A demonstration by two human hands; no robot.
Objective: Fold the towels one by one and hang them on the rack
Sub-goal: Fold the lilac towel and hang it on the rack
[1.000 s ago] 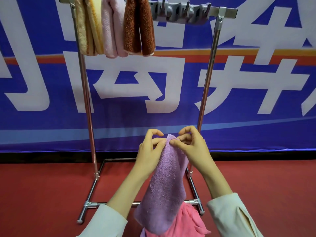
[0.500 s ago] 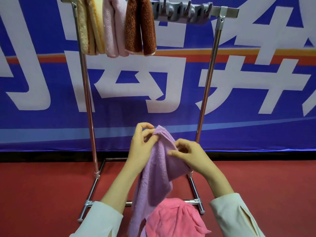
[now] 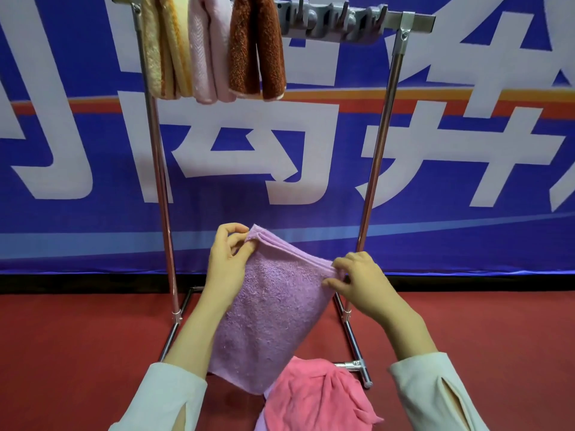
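Overhead, at the left end of the chrome tube rack [image 3: 158, 181], three folded towels straddle the top bar side by side: a looped beige-yellow terry towel [image 3: 165, 51], a pale pink ribbed towel [image 3: 203, 57] and a rust-brown shaggy towel [image 3: 258, 54]. Each hangs doubled over the bar, so its weight on both sides holds it in place.

Lower down, your left hand [image 3: 227, 269] pinches one top corner of the lilac terry towel [image 3: 267, 312] between thumb and curled fingers, a little higher than the other corner. That towel hangs in the air in front of the rack's base, folded so that several thin hem edges stack along its top. Its nap is fuzzy and slightly pilled, and its outline is roughly rectangular and tilted.

Your right hand [image 3: 364, 287] nips the opposite corner, fingers curled onto the layered edge. I judge you hold it this way to line the layers up and draw the fold taut before hanging.

Below, a crumpled salmon-pink soft towel [image 3: 317, 396] lies bunched, overlapping the lilac one's lower corner; what it rests on is out of view.

Up to the right, grey plastic hooks [image 3: 329, 20] line the bar's free stretch, probably where this towel goes.
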